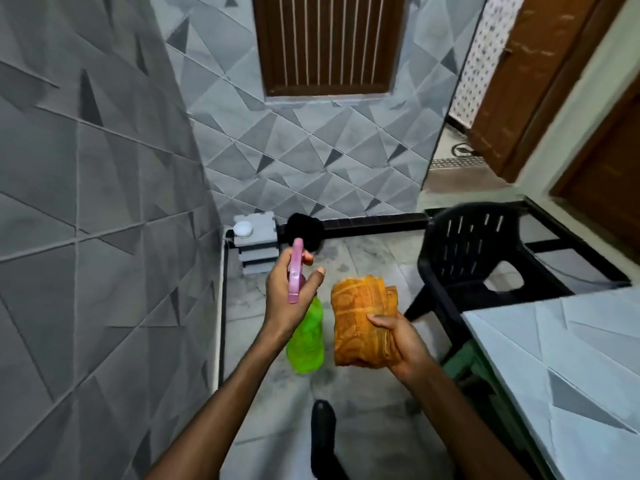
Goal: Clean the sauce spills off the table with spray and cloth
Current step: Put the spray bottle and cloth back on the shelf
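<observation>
My left hand [287, 292] grips a spray bottle [306, 337] with a green body and a pink trigger head, held out over the floor. Beside it my right hand [398, 341] holds a folded orange patterned cloth [360, 320], thumb on top. The table [561, 368] with a pale grey geometric top stands at the lower right, apart from both hands. No sauce spill shows on the part of the table in view.
A black plastic chair [467, 258] stands just beyond the table. A grey tiled wall [86, 202] runs along the left. A grey box [256, 240] and a black object [304, 230] sit in the far floor corner. A dark shoe [323, 431] shows below.
</observation>
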The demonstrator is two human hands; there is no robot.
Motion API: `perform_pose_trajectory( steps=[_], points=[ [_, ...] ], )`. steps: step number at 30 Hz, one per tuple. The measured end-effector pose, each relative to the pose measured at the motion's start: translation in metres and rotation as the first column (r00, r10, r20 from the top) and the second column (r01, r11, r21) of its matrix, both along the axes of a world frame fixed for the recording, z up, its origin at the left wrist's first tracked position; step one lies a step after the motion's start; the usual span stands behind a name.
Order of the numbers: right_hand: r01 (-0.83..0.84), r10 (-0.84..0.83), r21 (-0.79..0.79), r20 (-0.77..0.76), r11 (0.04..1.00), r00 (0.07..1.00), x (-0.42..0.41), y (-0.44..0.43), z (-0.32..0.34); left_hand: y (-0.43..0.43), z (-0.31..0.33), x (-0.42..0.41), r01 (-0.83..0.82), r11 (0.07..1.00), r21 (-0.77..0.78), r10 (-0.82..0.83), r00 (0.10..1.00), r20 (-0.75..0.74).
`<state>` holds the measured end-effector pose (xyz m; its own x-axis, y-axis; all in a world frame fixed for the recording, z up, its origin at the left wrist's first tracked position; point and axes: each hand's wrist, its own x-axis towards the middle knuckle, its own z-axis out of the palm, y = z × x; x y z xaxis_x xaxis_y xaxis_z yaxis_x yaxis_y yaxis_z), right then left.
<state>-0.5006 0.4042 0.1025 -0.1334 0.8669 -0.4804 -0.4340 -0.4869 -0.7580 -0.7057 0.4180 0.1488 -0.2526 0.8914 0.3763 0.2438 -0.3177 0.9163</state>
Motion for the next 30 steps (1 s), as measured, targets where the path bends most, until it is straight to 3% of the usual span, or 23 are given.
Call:
perform_pose_trajectory(
  steps=[8,16,24,30],
  points=[
    [-0.160,0.157,-0.050,-0.069,0.986,0.985,-0.086,0.215,0.018,0.188,0.012,-0.088,-0.093,0.996,-0.001,0.093,0.995,0.041],
    [-0.257,0.256,-0.023,-0.043,0.966,0.966,-0.174,0.400,0.033,0.355,0.011,-0.173,-0.155,0.986,-0.056,0.159,0.985,0.064],
    [-0.254,0.255,-0.013,0.024,0.967,0.967,-0.277,0.594,0.008,0.544,0.005,-0.271,-0.137,0.990,-0.022,0.139,0.985,0.099],
    [-0.238,0.241,-0.071,0.026,0.969,0.970,-0.335,0.711,0.008,0.665,0.010,-0.342,-0.127,0.992,0.012,0.127,0.992,0.003]
  ],
)
